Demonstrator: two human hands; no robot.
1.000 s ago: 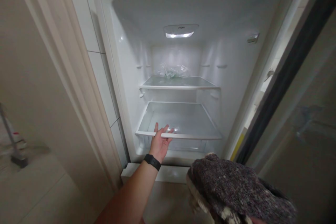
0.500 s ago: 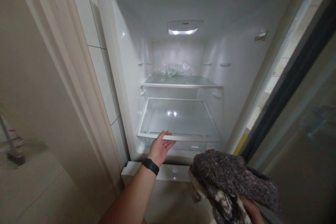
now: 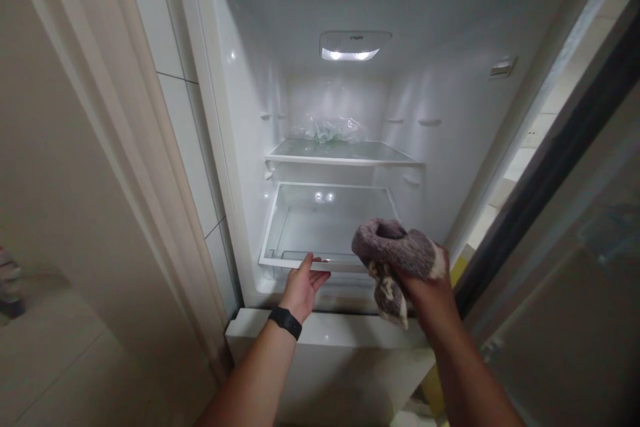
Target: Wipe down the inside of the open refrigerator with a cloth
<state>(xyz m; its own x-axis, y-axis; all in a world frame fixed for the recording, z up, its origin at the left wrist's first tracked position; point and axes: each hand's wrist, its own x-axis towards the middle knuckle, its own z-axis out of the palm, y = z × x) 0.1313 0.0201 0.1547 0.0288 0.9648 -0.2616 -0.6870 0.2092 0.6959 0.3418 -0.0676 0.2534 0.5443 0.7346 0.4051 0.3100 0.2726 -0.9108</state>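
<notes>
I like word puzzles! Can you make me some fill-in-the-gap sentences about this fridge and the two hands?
1. The right hand holds a bunched grey ____.
2. The left hand grips the front edge of the lower ____, which is pulled partway out.
3. A black band sits on the ____ wrist.
4. On the upper shelf, at the back, lies a crumpled clear plastic ____.

Missing words: cloth; shelf; left; bag
</notes>
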